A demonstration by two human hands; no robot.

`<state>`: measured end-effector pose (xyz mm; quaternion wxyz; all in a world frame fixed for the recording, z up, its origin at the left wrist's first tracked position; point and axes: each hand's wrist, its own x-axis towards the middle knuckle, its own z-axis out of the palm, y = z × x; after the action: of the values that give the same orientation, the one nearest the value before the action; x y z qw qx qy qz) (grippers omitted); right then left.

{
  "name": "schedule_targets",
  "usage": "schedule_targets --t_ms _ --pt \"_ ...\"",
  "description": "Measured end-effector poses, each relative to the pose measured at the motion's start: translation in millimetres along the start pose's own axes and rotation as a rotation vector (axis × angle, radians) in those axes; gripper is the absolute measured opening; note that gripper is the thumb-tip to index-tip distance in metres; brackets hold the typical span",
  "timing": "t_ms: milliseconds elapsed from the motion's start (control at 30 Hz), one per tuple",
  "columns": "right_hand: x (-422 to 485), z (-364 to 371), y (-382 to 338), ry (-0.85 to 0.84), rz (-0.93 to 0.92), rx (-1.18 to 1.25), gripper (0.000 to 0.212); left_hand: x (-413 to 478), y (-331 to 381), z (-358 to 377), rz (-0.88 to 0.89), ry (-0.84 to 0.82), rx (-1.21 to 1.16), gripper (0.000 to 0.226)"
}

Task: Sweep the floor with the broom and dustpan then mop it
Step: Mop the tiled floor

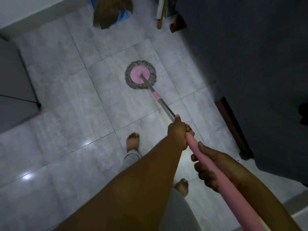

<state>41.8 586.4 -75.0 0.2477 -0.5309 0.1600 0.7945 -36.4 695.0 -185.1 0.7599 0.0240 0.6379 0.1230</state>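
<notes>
The fingers (190,129) of the left hand (178,133) are curled tight round the far end of the pink foam grip (193,145), thumb laid along the shaft and pointing away. Just nearer on the same grip, the right hand (212,164) is wrapped from the right side, its fingers (203,171) folded under and over the foam, knuckles to the left. Both forearms reach in from the near edge.

From the left hand a steel shaft (164,108) slants far and left, through a pink collar (157,96), to the mop head (140,75). Its pink disc and ring of grey strands lie flat on the grey tiled floor (66,114), about mid-scene.

Two bare feet stand on the tiles: the left foot (132,141) left of the hands, the right foot (182,186) nearer, partly behind the left arm.

At the far edge a brown soft broom (110,14) hangs its bristles to the floor, with a blue object (124,16) behind it; what it is I cannot tell. A grey cabinet (13,80) stands at the left, and a dark wall (250,55) with a wooden post (231,125) at the right.
</notes>
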Motion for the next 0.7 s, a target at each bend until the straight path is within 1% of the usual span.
schedule_targets --t_ms 100,300,333,433,467,533,600,700 --pt "21 26 -30 0.004 -0.023 0.002 0.048 17 44 -4 0.030 -0.002 0.035 0.051" --pt "85 99 -129 -0.016 -0.119 0.005 0.050 70 178 -2 0.083 0.010 0.119 0.054" --pt "94 109 -145 -0.022 -0.142 0.001 0.050 76 198 1 0.091 0.020 0.132 0.052" --pt "114 134 -190 -0.040 -0.198 -0.030 0.047 90 250 11 0.147 0.027 0.127 0.035" --pt "119 139 -202 -0.043 -0.212 -0.036 0.047 93 263 14 0.154 0.027 0.118 0.037" --pt "124 147 -217 -0.052 -0.229 -0.029 0.048 99 281 17 0.159 0.023 0.097 0.045" --pt "127 149 -219 -0.052 -0.224 -0.021 0.049 100 285 18 0.168 0.028 0.106 0.047" --pt "121 141 -198 -0.033 -0.210 -0.036 0.050 97 265 15 0.138 0.026 0.144 0.046"
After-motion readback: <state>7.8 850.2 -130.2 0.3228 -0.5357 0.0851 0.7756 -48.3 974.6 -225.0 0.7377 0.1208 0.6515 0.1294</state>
